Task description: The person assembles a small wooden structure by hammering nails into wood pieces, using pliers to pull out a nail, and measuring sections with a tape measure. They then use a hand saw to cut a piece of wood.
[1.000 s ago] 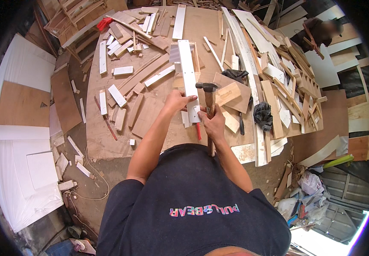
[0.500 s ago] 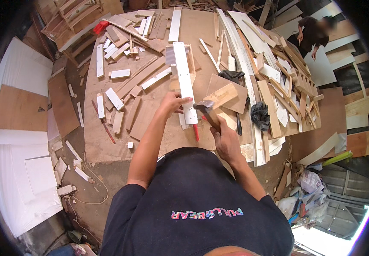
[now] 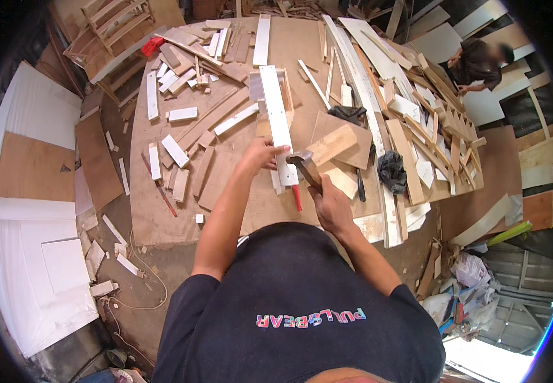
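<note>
A long white board (image 3: 275, 108) with dark nail or screw spots lies lengthwise in front of me, over a small wooden frame (image 3: 287, 96). My left hand (image 3: 262, 155) is closed on the board's left edge near its close end, thumb on top. My right hand (image 3: 334, 207) grips a hammer (image 3: 310, 171) by its wooden handle. The hammer head is over the board's right edge, close to my left thumb; whether it touches the wood I cannot tell. From under the board's near end sticks out a red tool handle (image 3: 297, 199).
The worktable (image 3: 238, 214) carries loose wood offcuts (image 3: 182, 115) on the left and long stacked planks (image 3: 378, 127) on the right. Black plastic bags (image 3: 391, 172) lie right of my hammer hand. Another person (image 3: 481, 64) stands at the far right.
The hammer head has shifted slightly left and down over the board. My left hand keeps its place on the board. The other person's arms have drawn in, and the view has shifted slightly.
</note>
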A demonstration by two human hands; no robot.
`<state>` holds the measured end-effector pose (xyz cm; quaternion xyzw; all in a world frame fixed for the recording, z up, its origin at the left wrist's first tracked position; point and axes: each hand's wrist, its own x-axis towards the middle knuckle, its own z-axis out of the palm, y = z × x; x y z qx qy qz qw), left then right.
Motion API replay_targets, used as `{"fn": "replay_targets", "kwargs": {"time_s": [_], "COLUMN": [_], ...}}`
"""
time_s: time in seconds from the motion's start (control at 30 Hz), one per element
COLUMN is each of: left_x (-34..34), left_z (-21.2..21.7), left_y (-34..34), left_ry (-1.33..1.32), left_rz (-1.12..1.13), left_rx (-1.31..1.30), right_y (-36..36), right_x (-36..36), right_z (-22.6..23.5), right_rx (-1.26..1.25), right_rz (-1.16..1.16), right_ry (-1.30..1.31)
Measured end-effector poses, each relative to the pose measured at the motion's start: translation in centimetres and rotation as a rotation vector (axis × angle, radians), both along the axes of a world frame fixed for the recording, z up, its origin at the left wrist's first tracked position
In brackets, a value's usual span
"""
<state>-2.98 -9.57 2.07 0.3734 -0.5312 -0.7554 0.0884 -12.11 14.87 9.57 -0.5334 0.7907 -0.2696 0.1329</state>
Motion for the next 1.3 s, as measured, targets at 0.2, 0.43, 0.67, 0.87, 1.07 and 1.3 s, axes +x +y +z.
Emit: {"fn": "replay_targets", "kwargs": {"time_s": [0.2,0.43,0.67,0.87,1.07,1.3], "left_x": [0.0,-0.1,0.2,-0.5,-0.9,-0.3], "left_z": [-0.8,-1.2,-1.4,0.3,-1.0,-0.5], "left_y": [0.5,-0.1,-0.4,-0.3,-0.4,-0.5], "left_ry": [0.002,-0.019,0.053,-0.062,-0.054,-0.051], "left_rz": [0.014,-0.025,-0.032,-0.065,0.014,0.026], "left_rx": [0.003,0.021,0.048,0.053,0.065,0.069], "right_y": [0.6,0.7,-0.5,-0.1,0.4,-0.7], "right_x": [0.9,1.6,1.9,0.1,0.2,1.9], "right_z": [-0.6,1.2,3.3,-0.9,-1.7,2.3], "right_rx": [-0.073,-0.127,-0.045,0.073,0.053,-0.09], "right_rz": [-0.058,-0.062,-0.108,0.014,-0.079,-0.125], "right_ry": [-0.023,-0.02,-0.056,0.017,0.004,-0.028]}}
